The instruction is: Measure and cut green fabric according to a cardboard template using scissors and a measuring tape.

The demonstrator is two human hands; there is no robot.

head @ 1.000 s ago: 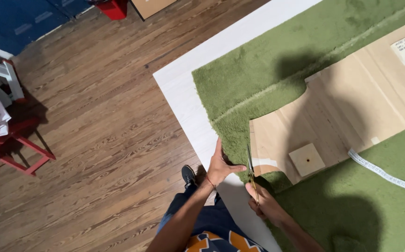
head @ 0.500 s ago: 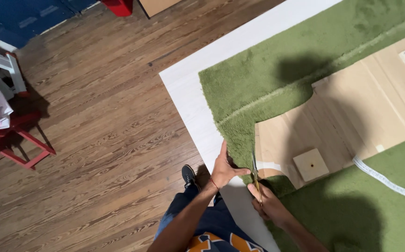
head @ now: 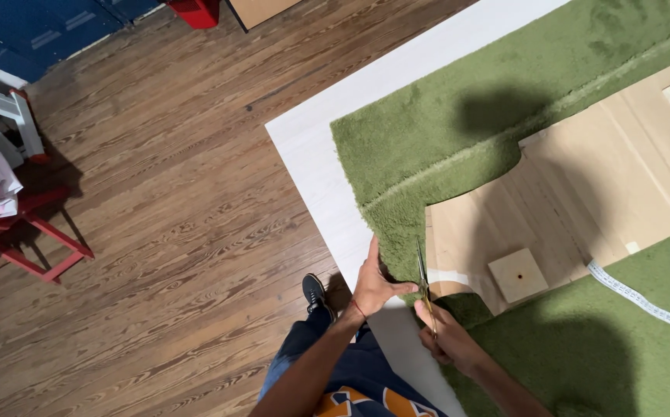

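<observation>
A thick green fleecy fabric (head: 443, 131) lies spread over a white table (head: 315, 162), with a tan paper pattern (head: 582, 193) on top of it. My left hand (head: 373, 282) pinches the fabric's near edge beside the pattern. My right hand (head: 447, 336) grips a pair of scissors (head: 424, 282) whose blades point away from me along the pattern's left edge, cutting into the fabric.
A small tan square block (head: 518, 274) sits on the pattern. A white measuring tape (head: 644, 301) trails across the fabric at right. A red stool (head: 26, 232) with pale cloth stands on the wooden floor at left. My dark shoe (head: 315, 292) shows below the table edge.
The view has shifted slightly; both hands stay at the pattern's corner, the scissors still along the same edge.
</observation>
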